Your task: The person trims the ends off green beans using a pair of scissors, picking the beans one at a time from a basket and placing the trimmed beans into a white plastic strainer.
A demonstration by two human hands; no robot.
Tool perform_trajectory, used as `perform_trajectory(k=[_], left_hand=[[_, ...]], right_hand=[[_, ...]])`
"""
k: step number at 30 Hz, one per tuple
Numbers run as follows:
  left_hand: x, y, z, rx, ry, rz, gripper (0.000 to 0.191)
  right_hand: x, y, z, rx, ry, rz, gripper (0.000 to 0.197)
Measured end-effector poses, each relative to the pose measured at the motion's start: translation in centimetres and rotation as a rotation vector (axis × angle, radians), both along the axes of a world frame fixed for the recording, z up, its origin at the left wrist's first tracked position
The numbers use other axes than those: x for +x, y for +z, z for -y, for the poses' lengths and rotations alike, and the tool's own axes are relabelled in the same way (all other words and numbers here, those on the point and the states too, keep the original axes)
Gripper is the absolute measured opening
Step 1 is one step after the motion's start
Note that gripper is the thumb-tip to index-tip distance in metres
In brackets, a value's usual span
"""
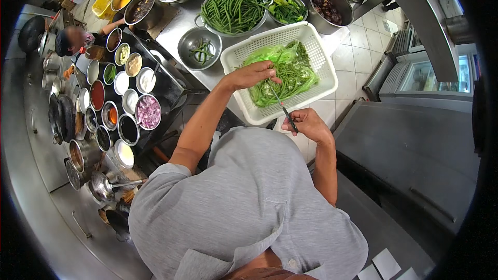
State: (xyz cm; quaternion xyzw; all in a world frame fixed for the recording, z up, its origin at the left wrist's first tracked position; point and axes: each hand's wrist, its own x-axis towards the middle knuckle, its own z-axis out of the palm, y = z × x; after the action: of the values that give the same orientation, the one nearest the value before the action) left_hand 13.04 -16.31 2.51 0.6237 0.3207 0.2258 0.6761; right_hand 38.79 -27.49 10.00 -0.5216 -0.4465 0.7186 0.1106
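My right hand [311,124] grips the black handle of a slim-bladed tool [290,118], apparently a small knife. Its thin metal blade points up and left, close to the fingers of my left hand [255,74]. That hand hovers over thin green stems, thumb and fingers bent; whether it pinches a stem I cannot tell. The stems [288,87] lie on a light green plastic bag [268,55] inside a white perforated plastic basket [328,70]. Darker thin green pieces [302,55] sit at the basket's far side.
Beyond the basket stand a colander of green beans [233,9], a leafy-greens bowl [288,9] and a pot of dark food [328,11]. A steel bowl [198,48] holds several beans. Left are seasoning containers [148,112] and another person [74,42]; right is a dark cabinet [408,144].
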Motion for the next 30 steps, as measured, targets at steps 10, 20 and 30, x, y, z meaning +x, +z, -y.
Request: perform_trajectory(k=[10,20,30], left_hand=[[-0.6,0.4,0.0,-0.048,0.105,-0.004,0.032],[-13.1,0.1,-2.5,0.534,0.648,-1.099,0.027],[-2.9,0.0,-0.4,0.863,0.692,-0.689,0.015]], right_hand=[[-0.1,-0.2,0.1,0.022,0.024,0.09,0.017],[1.9,-0.9,0.8,0.153,-0.11,0.128,0.018],[3.5,-0.9,0.8,0.195,-0.332,0.133,0.018]])
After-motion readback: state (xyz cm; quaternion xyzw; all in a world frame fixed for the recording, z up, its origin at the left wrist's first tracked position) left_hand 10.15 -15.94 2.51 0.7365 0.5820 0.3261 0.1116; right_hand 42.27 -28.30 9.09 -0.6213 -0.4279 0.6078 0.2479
